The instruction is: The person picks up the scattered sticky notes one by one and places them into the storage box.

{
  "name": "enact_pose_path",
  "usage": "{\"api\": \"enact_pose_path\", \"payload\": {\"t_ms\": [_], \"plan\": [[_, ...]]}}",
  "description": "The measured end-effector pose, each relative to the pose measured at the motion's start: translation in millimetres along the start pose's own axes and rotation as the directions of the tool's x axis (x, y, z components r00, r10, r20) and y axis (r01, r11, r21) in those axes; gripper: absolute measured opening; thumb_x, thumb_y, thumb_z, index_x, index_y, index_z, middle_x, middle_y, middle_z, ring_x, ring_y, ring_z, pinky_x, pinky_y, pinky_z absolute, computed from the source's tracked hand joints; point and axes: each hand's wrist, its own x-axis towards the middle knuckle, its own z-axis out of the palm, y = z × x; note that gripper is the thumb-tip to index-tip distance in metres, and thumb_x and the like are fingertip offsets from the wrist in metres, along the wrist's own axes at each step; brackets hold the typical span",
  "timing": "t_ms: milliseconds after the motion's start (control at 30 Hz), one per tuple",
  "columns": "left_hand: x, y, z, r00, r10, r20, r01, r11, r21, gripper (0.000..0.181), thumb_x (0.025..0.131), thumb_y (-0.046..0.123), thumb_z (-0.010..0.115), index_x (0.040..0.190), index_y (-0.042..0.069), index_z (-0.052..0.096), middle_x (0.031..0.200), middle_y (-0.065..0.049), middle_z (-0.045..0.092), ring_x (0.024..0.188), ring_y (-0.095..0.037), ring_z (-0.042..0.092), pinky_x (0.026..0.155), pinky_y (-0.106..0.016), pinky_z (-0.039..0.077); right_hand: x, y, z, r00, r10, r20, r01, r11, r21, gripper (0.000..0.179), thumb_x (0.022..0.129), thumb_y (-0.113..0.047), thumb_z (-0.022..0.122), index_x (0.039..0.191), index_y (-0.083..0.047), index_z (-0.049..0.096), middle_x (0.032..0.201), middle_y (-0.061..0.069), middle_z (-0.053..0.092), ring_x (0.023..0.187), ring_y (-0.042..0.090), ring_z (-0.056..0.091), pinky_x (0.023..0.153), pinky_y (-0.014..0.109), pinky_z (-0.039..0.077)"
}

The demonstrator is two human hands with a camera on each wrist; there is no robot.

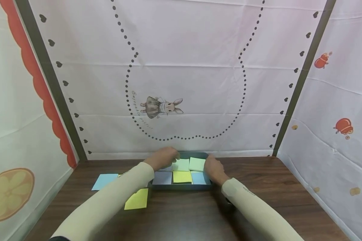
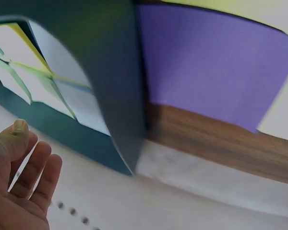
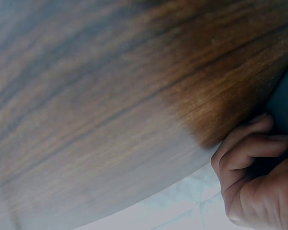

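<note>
Behind the right hand (image 1: pixel 216 170), a part-hidden tray (image 1: pixel 181 187)

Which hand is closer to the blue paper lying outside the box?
Left. The left hand is right of the blue paper, at the left part of the box; the right hand is farther right, at the box's other end.

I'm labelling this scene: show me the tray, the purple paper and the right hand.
Tray (image 2: pixel 119 81), left wrist view: outer end wall.
Purple paper (image 2: pixel 211 67), left wrist view: middle of its surface.
Right hand (image 1: pixel 214 168), head view: back of the hand.
</note>
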Motion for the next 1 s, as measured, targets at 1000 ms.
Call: {"api": "enact_pose_path", "payload": {"t_ms": [1000], "plan": [[-119.2, -97.9, -28.7, 0.956, -0.293, -0.027, 0.291, 0.956, -0.044, 0.037, 0.100, -0.008, 0.072, 0.137, -0.005, 0.070, 0.133, -0.025, 0.074, 0.127, -0.046, 0.072, 0.109, -0.061, 0.060, -16.0, -14, -19, 0.999, 0.027, 0.037, -0.028, 0.999, 0.024, 0.037, 0.117, -0.017, 0.033, 0.134, 0.006, 0.056, 0.102, 0.023, 0.071, 0.085, 0.032, 0.071, 0.080, 0.054, 0.067]]}}
